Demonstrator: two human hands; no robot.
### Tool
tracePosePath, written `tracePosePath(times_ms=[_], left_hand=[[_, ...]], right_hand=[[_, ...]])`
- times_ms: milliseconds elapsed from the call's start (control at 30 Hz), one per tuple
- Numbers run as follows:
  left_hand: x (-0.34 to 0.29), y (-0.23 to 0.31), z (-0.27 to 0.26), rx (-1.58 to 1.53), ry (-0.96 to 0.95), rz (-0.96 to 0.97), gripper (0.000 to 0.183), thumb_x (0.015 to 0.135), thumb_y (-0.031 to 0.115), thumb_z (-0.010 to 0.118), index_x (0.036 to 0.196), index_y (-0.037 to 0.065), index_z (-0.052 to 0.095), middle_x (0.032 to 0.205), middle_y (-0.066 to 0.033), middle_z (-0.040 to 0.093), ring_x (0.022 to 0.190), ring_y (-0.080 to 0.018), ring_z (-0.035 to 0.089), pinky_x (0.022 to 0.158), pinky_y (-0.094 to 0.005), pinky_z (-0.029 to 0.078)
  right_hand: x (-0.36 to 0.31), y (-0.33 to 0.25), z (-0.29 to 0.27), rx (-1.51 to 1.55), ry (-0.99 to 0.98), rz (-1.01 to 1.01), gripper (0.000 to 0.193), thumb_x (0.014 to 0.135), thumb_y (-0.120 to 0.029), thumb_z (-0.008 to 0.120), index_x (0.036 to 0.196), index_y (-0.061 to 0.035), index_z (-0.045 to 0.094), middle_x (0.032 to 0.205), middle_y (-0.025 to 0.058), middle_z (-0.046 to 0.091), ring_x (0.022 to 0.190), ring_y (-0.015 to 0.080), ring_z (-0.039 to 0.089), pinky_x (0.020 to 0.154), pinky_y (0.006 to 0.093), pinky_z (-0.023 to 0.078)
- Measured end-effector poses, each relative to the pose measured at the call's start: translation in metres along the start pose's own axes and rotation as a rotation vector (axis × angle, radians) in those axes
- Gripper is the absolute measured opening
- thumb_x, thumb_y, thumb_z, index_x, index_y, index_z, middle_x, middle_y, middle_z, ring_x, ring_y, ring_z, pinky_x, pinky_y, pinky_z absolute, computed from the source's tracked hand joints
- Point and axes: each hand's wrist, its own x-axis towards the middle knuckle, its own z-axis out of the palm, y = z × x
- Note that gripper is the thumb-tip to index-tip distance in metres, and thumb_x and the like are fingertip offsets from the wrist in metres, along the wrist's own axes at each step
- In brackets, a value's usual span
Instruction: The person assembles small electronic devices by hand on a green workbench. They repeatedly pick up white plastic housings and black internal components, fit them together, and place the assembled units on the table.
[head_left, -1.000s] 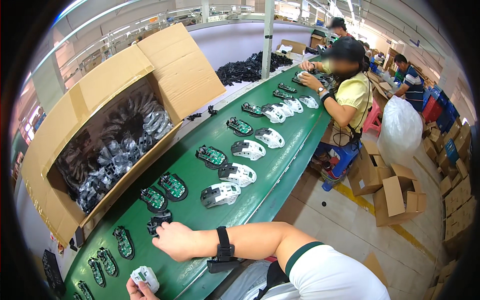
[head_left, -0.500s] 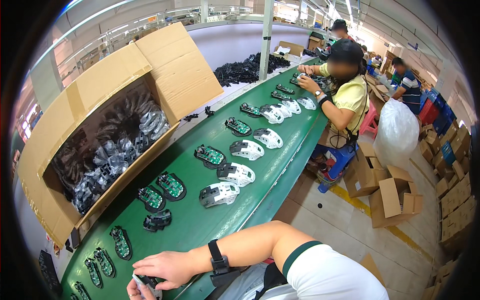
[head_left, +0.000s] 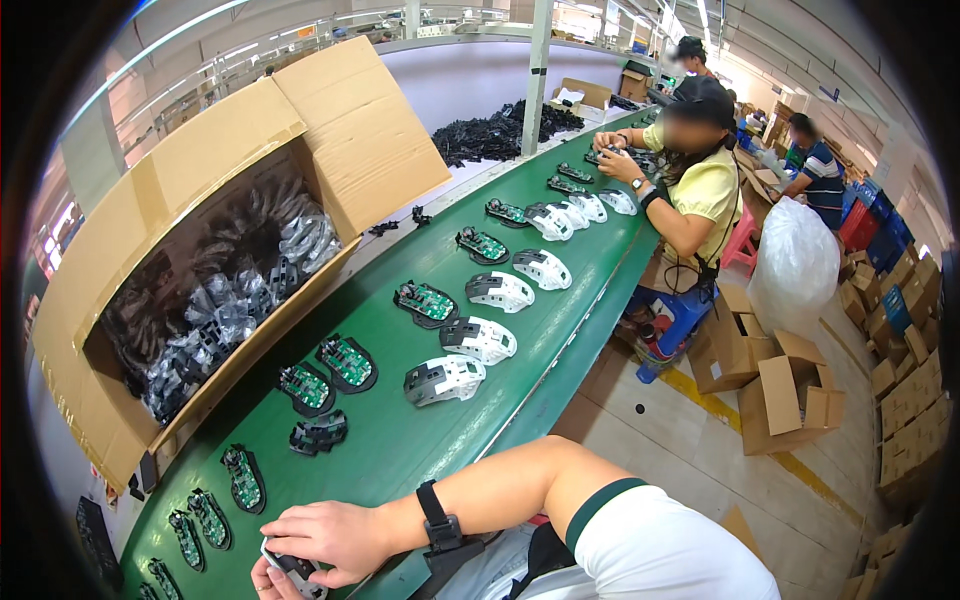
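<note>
At the lower left, my right hand lies over a white and black computer mouse shell, its fingers curled across the top. My left hand shows only in part at the bottom edge, its fingers gripping the same shell from the left. Much of the shell is hidden under the fingers. Close by on the green belt lies a mouse base with a green circuit board. Further up is a black mouse part, below two more bases with boards. White and black mouse shells stand in a row to their right.
A large open carton of plastic-wrapped black parts stands along the belt's left side. Beyond it lies a heap of black parts. A co-worker in a yellow top handles a part at the far right. Open cartons sit on the floor.
The shell in my hands has tilted slightly, with more of its black face showing. My hands stay on it. The whole view has shifted a little.
</note>
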Motion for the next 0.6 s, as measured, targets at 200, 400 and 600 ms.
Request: tracePosePath(times_ms=[200, 400, 600], left_hand=[[-0.006, 0.002, -0.001, -0.019, -0.064, 0.05, 0.034, 0.102, 0.018, 0.065, 0.124, -0.007, 0.058, 0.105, -0.0147, 0.07, 0.088, -0.0192, 0.068, 0.078, -0.0303, 0.057], [-0.008, 0.0, -0.002, 0.006, -0.16, 0.059, 0.03, 0.102, 0.018, 0.066, 0.118, -0.006, 0.059, 0.105, -0.0131, 0.07, 0.092, -0.0167, 0.066, 0.081, -0.029, 0.055], [-0.008, 0.005, 0.0, 0.007, -0.131, -0.008, 0.023, 0.104, 0.017, 0.062, 0.112, -0.005, 0.062, 0.098, -0.0091, 0.069, 0.084, -0.0128, 0.063, 0.075, -0.026, 0.052]], right_hand=[[-0.002, 0.006, 0.008, 0.083, -0.059, 0.064, 0.075, 0.073, -0.022, 0.084, 0.134, 0.0062, 0.052, 0.138, 0.0251, 0.056, 0.12, 0.042, 0.06, 0.097, 0.0465, 0.053], [0.003, 0.007, 0.001, 0.297, -0.211, 0.301, 0.075, 0.072, -0.029, 0.088, 0.129, 0.0047, 0.053, 0.119, 0.023, 0.064, 0.106, 0.0395, 0.066, 0.088, 0.0456, 0.055], [0.009, 0.011, 0.005, 0.364, -0.281, 0.508, 0.07, 0.062, -0.047, 0.093, 0.1, 0.0023, 0.061, 0.088, 0.0182, 0.07, 0.083, 0.0387, 0.069, 0.074, 0.0443, 0.054]])
